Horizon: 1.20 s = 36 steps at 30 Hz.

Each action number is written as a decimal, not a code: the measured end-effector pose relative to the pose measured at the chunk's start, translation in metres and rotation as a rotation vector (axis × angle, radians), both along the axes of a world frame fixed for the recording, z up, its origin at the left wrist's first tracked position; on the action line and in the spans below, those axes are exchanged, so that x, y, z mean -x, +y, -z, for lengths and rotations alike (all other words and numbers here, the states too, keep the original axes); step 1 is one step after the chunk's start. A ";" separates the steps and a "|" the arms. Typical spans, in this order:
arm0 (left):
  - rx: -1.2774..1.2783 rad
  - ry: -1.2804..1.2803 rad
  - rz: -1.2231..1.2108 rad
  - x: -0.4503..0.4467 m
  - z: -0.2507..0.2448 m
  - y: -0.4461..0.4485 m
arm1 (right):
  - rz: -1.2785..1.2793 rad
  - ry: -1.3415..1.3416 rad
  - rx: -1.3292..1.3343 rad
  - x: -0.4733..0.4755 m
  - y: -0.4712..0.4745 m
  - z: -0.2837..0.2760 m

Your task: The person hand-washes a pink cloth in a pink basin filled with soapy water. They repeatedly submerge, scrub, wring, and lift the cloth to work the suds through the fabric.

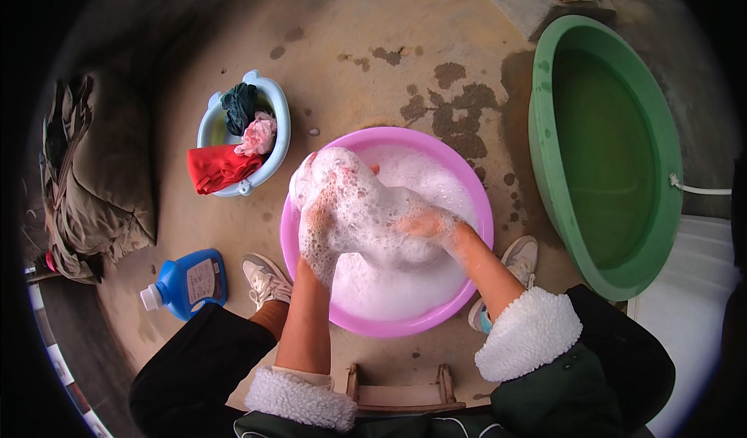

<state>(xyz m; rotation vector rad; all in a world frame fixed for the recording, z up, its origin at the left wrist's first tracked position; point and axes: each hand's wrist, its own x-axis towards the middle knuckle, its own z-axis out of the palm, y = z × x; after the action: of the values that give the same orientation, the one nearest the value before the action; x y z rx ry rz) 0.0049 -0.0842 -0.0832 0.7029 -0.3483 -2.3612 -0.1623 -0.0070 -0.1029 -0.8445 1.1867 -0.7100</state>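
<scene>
Thick suds coat both of my hands over a round pink plastic basin (483, 204). Between them is a lumpy, foam-covered cloth (373, 216), its colour mostly hidden, with hints of red near the top. My left hand (321, 210) grips the cloth's left part by the basin's left rim. On its right part, lower down, my right hand (429, 222) holds on. Foam hides most fingers of both hands. White lather (397, 295) covers the water in the basin.
At the upper left, a light-blue basin (282, 123) holds dark green, pink and red cloths (224, 168). A blue detergent bottle (201, 280) lies near my left shoe (265, 277). On the right stands a large green tub (545, 140) of water with a white hose (703, 190). Wet patches (461, 111) mark the concrete floor.
</scene>
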 end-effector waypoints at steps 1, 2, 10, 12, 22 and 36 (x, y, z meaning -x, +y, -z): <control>-0.017 0.021 -0.008 0.002 -0.004 0.000 | -0.014 0.015 0.058 -0.004 0.001 -0.002; -0.043 -0.031 -0.063 0.005 -0.008 0.000 | -0.028 0.031 0.115 -0.008 0.002 -0.002; -0.086 -0.094 -0.257 0.008 -0.033 0.007 | 0.305 -0.122 0.265 -0.011 0.018 0.015; -0.142 -0.146 -0.250 0.006 -0.024 0.008 | 0.517 -0.433 0.118 -0.003 0.017 -0.004; -0.206 -0.558 -0.084 -0.021 0.086 0.056 | 0.571 0.549 0.432 -0.092 0.007 0.013; -0.201 -0.707 -0.084 -0.011 0.049 0.057 | 0.471 0.372 0.016 -0.074 0.010 0.008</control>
<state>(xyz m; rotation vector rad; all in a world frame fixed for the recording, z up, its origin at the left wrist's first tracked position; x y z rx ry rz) 0.0158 -0.0271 -0.1318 1.6140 -0.3663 -2.0146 -0.0885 0.0029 -0.1106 -0.7328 1.7485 -0.9694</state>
